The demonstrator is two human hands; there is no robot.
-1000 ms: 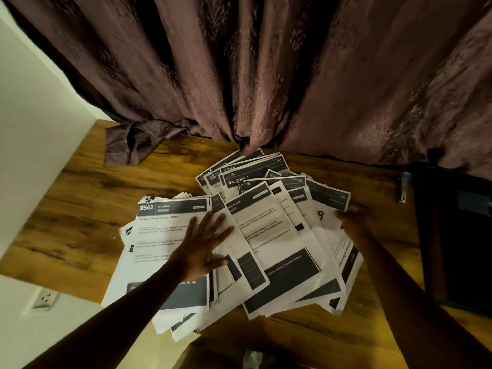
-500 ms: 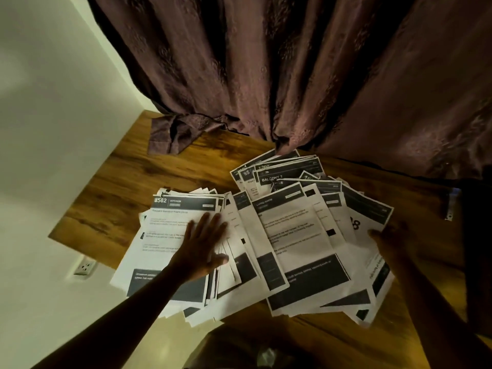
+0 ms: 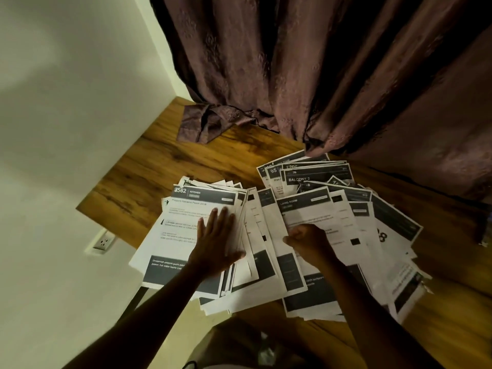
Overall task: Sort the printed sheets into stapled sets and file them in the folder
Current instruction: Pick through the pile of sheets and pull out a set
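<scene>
Sorting step: white printed sheets w/ dark header bands [image 3: 314,209] fanned across brown wood-grain table [image 3: 165,179]. Left hand [image 3: 215,243] flat, fingers spread on KITCHEN pile; right hand [image 3: 308,241] curled, pinching LIVING ROOM sheet. Next: lift it clear w/o dragging neighbours.

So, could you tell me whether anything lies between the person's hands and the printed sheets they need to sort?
Nothing visible does. The left hand lies flat on the KITCHEN sheet, and the right hand is curled on the LIVING ROOM sheet, both touching paper directly. No folder or stapler is clearly in view.
</scene>
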